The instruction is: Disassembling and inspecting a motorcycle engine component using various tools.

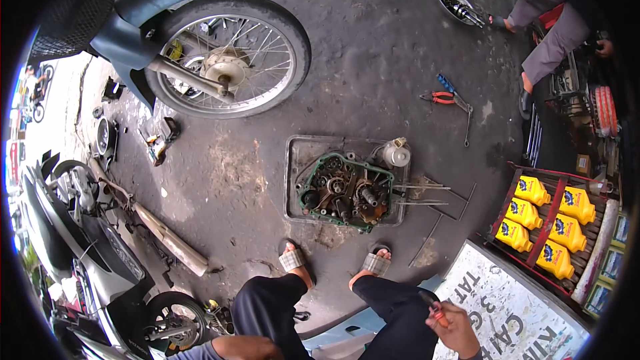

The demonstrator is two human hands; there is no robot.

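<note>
While the right grip (457, 329) pinches a red-handled tool (437, 315), an opened engine (343, 190) rests on a tray (308, 149) farther left; the left grip cannot be told.

Around me the floor (373, 47) is dark grey, uneven and worn, with pale scuffs and rusty brown stains. Over on my left it meets much paler ground (75, 103), washed out by strong daylight on that open side. A parked motorcycle (121, 301) edges the floor there. Close on my right lies a white, flaking board (460, 287) with dark lettering, and just past it a slatted rack (548, 221) with red bars. Light is dimmer toward the far right edge.
</note>
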